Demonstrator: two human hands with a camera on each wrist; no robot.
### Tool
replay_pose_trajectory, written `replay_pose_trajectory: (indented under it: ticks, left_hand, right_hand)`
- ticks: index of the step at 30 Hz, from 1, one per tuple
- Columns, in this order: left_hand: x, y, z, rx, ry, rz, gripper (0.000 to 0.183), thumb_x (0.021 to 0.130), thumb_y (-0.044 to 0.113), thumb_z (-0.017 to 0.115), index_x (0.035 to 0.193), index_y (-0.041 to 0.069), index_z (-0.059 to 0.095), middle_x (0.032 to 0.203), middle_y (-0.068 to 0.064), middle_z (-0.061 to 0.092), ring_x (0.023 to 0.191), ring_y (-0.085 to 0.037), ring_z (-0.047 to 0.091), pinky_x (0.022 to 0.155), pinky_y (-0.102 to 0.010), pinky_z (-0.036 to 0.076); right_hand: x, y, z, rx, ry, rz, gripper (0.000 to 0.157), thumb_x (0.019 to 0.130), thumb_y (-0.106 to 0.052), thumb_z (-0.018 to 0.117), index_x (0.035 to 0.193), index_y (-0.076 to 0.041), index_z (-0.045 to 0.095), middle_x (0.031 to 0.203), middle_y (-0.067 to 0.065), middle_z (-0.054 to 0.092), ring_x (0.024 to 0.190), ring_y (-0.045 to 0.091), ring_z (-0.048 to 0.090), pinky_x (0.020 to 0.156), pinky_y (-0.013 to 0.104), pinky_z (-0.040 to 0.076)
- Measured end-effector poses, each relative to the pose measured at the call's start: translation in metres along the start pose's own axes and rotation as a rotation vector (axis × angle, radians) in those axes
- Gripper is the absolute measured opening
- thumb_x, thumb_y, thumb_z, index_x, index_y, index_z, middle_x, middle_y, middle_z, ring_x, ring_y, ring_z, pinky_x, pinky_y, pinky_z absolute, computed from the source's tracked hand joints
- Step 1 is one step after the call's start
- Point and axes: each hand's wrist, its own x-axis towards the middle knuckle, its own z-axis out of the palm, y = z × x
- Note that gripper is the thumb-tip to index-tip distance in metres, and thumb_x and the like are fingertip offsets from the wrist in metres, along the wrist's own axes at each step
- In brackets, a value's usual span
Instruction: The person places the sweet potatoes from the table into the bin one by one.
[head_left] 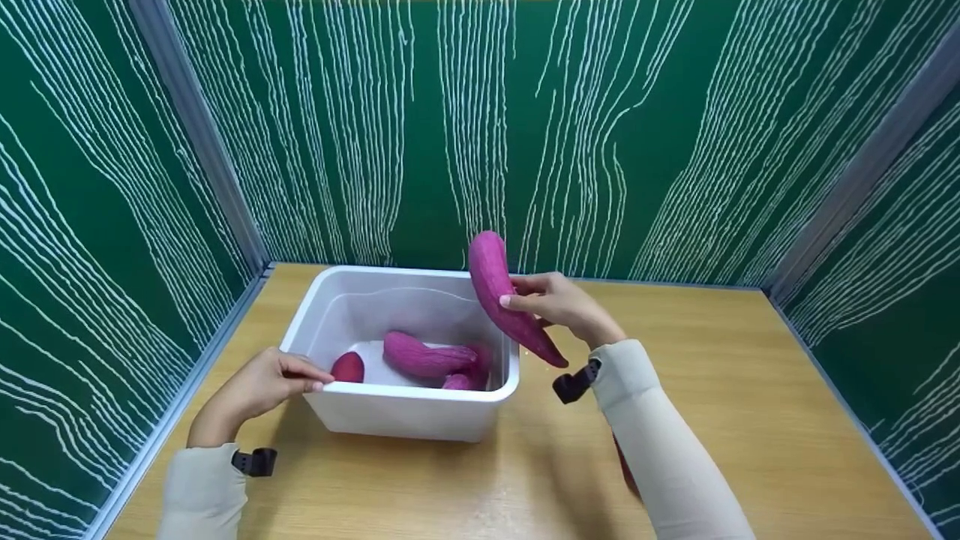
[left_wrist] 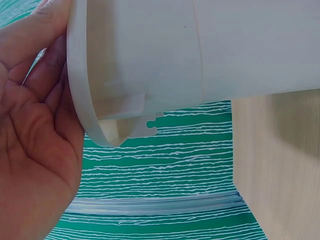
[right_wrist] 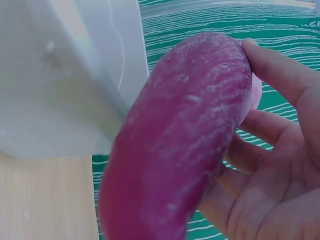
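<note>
A long, curved magenta sweet potato [head_left: 495, 289] is held by my right hand [head_left: 566, 306] above the right rim of a white plastic bin [head_left: 405, 412]. Its thick end points up and its thin tip slants down to the right, outside the bin. In the right wrist view the thumb and fingers grip the sweet potato [right_wrist: 175, 135] from one side. My left hand [head_left: 262, 382] pinches the near-left rim of the bin, as the left wrist view shows with the rim [left_wrist: 77, 65] between thumb and fingers. Inside lie more magenta sweet potatoes [head_left: 424, 356] and a rounded red piece [head_left: 349, 367].
The bin stands on a light wooden table [head_left: 750, 390]. A dark red thing [head_left: 625, 469] lies on the table, mostly hidden by my right sleeve. Green panels [head_left: 555, 150] with white wavy lines, set in metal posts [head_left: 202, 135], enclose the back and sides.
</note>
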Motion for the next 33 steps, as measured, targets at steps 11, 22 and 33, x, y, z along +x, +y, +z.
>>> replay_pose_trajectory:
  ticks: [11, 22, 33]
  left_hand:
    - [0.001, 0.001, 0.000, 0.013, -0.001, 0.036, 0.013, 0.086, 0.005, 0.072, 0.097, 0.009, 0.079, 0.108, -0.012, 0.070, 0.111, -0.034, 0.054, 0.097, -0.053, 0.045]
    - [0.001, 0.000, 0.000, 0.016, 0.006, 0.054, 0.014, 0.086, 0.003, 0.072, 0.097, 0.008, 0.079, 0.109, -0.013, 0.070, 0.112, -0.037, 0.052, 0.095, -0.053, 0.046]
    - [0.000, -0.001, 0.001, 0.009, 0.002, 0.041, 0.014, 0.086, 0.002, 0.072, 0.097, 0.007, 0.078, 0.110, -0.014, 0.069, 0.113, -0.038, 0.052, 0.097, -0.056, 0.043]
  right_hand:
    - [0.009, -0.015, 0.011, 0.029, -0.014, -0.028, 0.050, 0.089, -0.031, 0.073, 0.132, -0.010, 0.060, 0.109, 0.011, 0.065, 0.094, 0.028, 0.062, 0.080, 0.040, 0.055]
    - [0.019, -0.022, 0.028, 0.069, -0.043, -0.060, 0.048, 0.091, -0.027, 0.070, 0.133, -0.008, 0.059, 0.109, 0.011, 0.066, 0.089, 0.023, 0.064, 0.076, 0.036, 0.056]
    - [0.025, -0.026, 0.041, 0.077, -0.075, -0.066, 0.051, 0.090, -0.025, 0.071, 0.137, -0.010, 0.056, 0.115, 0.008, 0.066, 0.095, 0.024, 0.064, 0.079, 0.038, 0.055]
